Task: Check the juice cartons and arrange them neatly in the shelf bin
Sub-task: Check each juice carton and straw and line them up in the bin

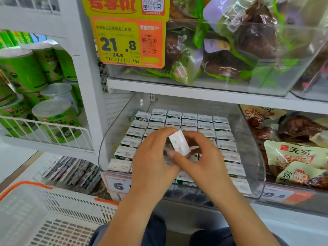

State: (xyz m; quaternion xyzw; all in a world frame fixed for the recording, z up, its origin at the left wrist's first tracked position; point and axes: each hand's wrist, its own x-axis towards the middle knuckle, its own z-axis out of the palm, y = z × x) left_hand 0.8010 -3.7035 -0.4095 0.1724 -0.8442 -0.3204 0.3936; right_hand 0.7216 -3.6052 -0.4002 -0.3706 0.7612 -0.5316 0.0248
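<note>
Left hand (150, 157) and right hand (204, 157), fingers curled round one blurred carton (178, 142), seemingly tilted, hiding bin (255, 157) cartons beneath

1. Yellow-orange price tag (124, 41), upper centre of the frame: large "21.8", smaller "24.8" below; QR codes beside.
2. Shelf-edge label (118, 185) under the clear bin, lower centre: "6", remainder hidden.
3. Shelf-edge label (276, 194), lower right: "9.8".
4. Snack packet (292, 153), right: "无穷".
5. Carton print: unreadable.

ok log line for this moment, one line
step: checking carton | left hand: holds carton | right hand: holds same carton | carton: tilted above rows in clear bin
</note>
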